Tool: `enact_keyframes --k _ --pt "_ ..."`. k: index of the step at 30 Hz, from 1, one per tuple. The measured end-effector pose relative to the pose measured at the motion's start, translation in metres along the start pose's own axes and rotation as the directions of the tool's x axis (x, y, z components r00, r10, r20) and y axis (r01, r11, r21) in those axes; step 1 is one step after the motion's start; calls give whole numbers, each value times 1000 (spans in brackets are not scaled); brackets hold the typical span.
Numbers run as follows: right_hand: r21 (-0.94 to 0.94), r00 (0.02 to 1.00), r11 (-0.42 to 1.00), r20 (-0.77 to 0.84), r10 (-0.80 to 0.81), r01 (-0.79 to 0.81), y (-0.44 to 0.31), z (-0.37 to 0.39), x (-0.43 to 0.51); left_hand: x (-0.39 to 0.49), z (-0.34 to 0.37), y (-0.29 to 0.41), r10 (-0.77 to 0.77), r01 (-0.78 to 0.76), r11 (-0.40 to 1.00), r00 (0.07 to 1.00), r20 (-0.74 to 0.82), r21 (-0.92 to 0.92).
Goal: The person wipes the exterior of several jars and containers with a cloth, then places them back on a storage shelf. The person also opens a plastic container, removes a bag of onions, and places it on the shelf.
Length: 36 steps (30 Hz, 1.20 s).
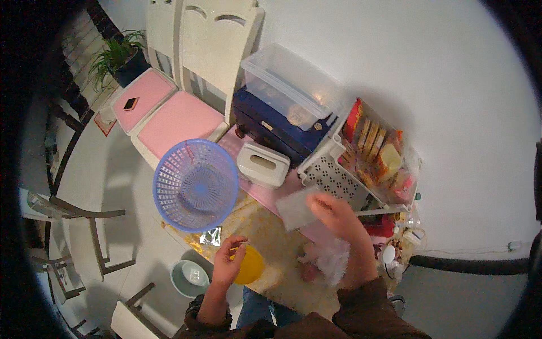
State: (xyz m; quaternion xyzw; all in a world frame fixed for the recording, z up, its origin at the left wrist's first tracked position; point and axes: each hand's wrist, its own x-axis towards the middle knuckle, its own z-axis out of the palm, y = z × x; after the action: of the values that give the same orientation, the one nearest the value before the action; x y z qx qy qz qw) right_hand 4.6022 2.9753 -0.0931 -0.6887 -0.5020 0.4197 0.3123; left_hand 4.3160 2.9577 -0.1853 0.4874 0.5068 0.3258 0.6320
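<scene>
My right hand (332, 212) grips a pale, translucent flat rectangular piece (295, 208), blurred, so I cannot tell if it is a bag or a sheet. It hangs over the table beside the white plastic basket (332, 178). My left hand (228, 260) has loosely curled fingers, thumb apart, with nothing visible in them. Just beside and below it is a round yellow thing (250, 266), partly covered by the hand. A clear plastic bag (334, 260) lies near my right forearm, with a dark reddish item (309, 272) next to it.
A blue-purple plastic colander basket (201, 186) stands at the table's left edge, near a shiny silver packet (211, 236). Behind are a white tissue box (263, 164), a dark blue case (271, 123) and a clear bin (288, 80). A pale basin (180, 277) sits below on the floor.
</scene>
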Motion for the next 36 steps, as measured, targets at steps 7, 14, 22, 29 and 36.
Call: enact_keyframes --k 7,14,22,29,36 --pt "-734 810 443 -248 531 -515 136 -9 -119 -23 51 7 -144 92 975 956 257 205" --pt "-123 849 852 86 521 -510 271 20 -163 -44 95 -13 -128 -33 951 865 486 308" --pt "-660 939 678 -139 313 -324 281 77 -192 -51 131 -78 -292 -41 865 770 567 500" --pt "766 697 489 -75 713 -418 299 55 -200 -53 143 -142 -388 -29 797 740 550 603" --pt "991 564 42 38 825 -127 282 43 -222 41 189 -151 -410 388 875 912 18 291"
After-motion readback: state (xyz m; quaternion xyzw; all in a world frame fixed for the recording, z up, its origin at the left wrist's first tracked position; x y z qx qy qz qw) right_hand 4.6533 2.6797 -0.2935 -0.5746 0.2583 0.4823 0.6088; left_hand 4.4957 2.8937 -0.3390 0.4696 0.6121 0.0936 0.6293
